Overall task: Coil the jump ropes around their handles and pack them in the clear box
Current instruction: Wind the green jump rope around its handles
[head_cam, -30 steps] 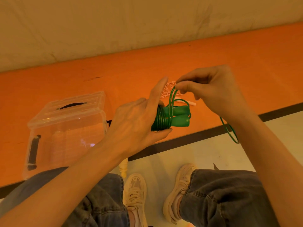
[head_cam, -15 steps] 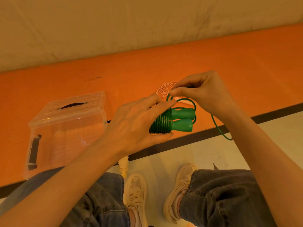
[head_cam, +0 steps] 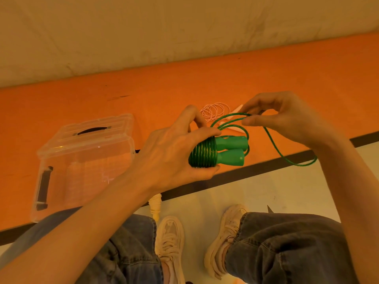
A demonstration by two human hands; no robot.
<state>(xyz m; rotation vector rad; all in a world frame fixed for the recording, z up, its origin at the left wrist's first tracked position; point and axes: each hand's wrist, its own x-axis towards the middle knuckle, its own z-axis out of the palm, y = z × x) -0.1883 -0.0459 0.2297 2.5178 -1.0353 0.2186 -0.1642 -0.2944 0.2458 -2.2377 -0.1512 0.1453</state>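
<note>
An orange floor mat (head_cam: pixel 246 78) is stretching across the middle of the view, with a pale wall (head_cam: pixel 164 27) lying beyond it and a dark strip (head_cam: pixel 256 171) bordering its near edge. The person's legs in blue jeans (head_cam: pixel 287 242) and pale sneakers (head_cam: pixel 170 238) are showing at the bottom, over a light floor (head_cam: pixel 205 201).

The clear box (head_cam: pixel 82 160) is sitting on the mat at the left, well apart from the hands, with its clear lid (head_cam: pixel 92 128) closed on top. A black handle is lying in the lid and a black latch is showing on the left end. Through the wall something pale and pinkish is showing faintly inside; what it is cannot be told.

The left hand (head_cam: pixel 170 156) is gripping the green jump rope (head_cam: pixel 215 152), its fingers and thumb curling round the tight coil wound about the two green handles, which are lying side by side and pointing right. The right hand (head_cam: pixel 287 117) is pinching a free loop of the same green cord between thumb and fingers, just above and right of the handles; the slack is drooping below the right wrist.

A pink jump rope (head_cam: pixel 215 110) is lying loosely coiled on the mat beyond the hands, its pale handle partly hidden behind the green loop. A cream coiled item (head_cam: pixel 155 206) is peeking out below the left wrist.
</note>
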